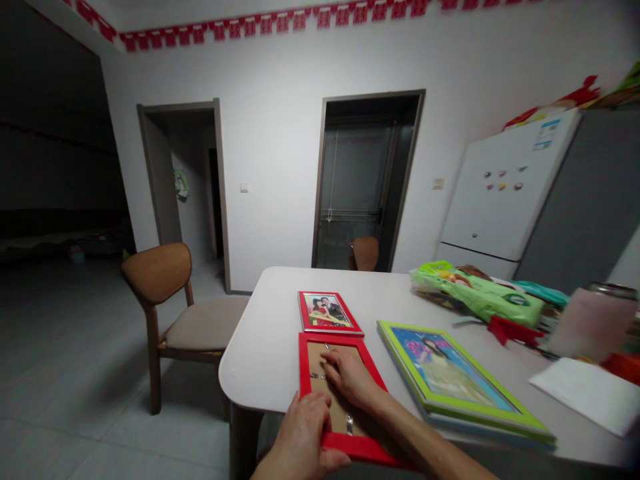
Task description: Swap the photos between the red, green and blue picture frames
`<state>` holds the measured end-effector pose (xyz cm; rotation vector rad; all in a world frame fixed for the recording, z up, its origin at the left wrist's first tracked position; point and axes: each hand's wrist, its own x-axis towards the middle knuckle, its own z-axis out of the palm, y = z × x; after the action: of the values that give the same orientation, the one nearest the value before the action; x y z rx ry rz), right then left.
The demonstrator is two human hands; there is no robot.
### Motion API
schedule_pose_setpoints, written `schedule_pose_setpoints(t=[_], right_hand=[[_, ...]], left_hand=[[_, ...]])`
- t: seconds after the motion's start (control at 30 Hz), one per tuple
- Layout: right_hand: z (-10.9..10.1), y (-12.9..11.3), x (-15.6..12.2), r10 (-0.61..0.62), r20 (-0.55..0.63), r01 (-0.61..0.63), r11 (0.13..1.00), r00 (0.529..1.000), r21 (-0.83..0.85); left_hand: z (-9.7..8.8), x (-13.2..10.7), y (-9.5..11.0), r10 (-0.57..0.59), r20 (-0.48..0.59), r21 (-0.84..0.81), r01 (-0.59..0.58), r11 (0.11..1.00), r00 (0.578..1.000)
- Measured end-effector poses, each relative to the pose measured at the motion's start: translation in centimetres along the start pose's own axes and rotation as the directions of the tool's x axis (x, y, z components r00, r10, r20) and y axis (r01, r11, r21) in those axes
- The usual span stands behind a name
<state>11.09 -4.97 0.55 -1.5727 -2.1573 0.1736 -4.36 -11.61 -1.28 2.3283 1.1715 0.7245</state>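
Head view shows two bare hands at work on a red photo frame (305, 365), which lies face down at the near edge of the white surface (270, 347). Left hand (306, 427) is closed around the near left corner, with its fingers on the side rim and the thumb along the near rim. Right hand (350, 377) has its fingers bent and close together on the brown backing board (340, 403), near the far metal clip (328, 347); whether they pinch this clip or only press beside it, I cannot tell.

I see some risks. The near end of the frame seems to reach past the surface edge – so if the left hand loosens while the right one pushes down, the frame could tip toward the person. If the fingertips press hard on a thin clip, they may slip, bend the metal or hurt a nail. The near clip (349, 425) lies under no finger, and a sleeveless forearm passes close by, so skin could catch on it.

A push away could also drive the frame into the red-framed couple photo (330, 312) just beyond it. To the right, the green photo frame (453, 373) rests on a stack near the edge – a wide elbow movement might knock it.
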Motion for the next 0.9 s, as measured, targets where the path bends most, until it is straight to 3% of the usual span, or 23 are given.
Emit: schedule_pose_setpoints(t=[0.1, 0.33, 0.5, 0.67, 0.73, 0.8, 0.9], right_hand=[[0.1, 1.4, 1.4, 0.146, -0.057, -0.147, 0.989, 0.988, -0.016], [1.2, 3.0, 3.5, 0.327, -0.121, -0.331, 0.943, 0.937, -0.019], [0.4, 2.5, 3.1, 0.298, -0.144, -0.292, 0.955, 0.944, 0.058], [-2.2, 2.6, -0.1, 0.203, -0.173, -0.162, 0.961, 0.964, 0.225], [-3.5, 3.4, -2.0, 0.272, -0.193, -0.163, 0.88, 0.943, 0.445], [-4.4, 4.1, -4.0, 0.423, -0.189, -0.188, 0.702, 0.886, 0.687], [-4.2, 3.4, -6.4, 0.59, -0.055, -0.201, 0.36, 0.805, 0.911]], left_hand=[[0.1, -0.2, 0.0, -0.007, 0.026, -0.008, 0.007, 1.0, 1.0], [-0.6, -0.4, 0.5, -0.054, 0.084, 0.044, 0.051, 0.998, 0.995], [-0.2, 0.1, 1.2, -0.04, 0.147, 0.139, 0.019, 0.99, 0.988], [1.9, 1.1, 2.5, 0.004, 0.19, 0.233, -0.05, 0.971, 0.982], [2.0, 1.2, 2.8, 0.003, 0.209, 0.205, -0.046, 0.978, 0.978], [1.3, 1.1, 3.1, 0.022, 0.179, 0.128, -0.046, 0.991, 0.984], [-0.2, 1.2, 4.3, 0.06, -0.057, -0.128, -0.067, 0.99, 0.997]])
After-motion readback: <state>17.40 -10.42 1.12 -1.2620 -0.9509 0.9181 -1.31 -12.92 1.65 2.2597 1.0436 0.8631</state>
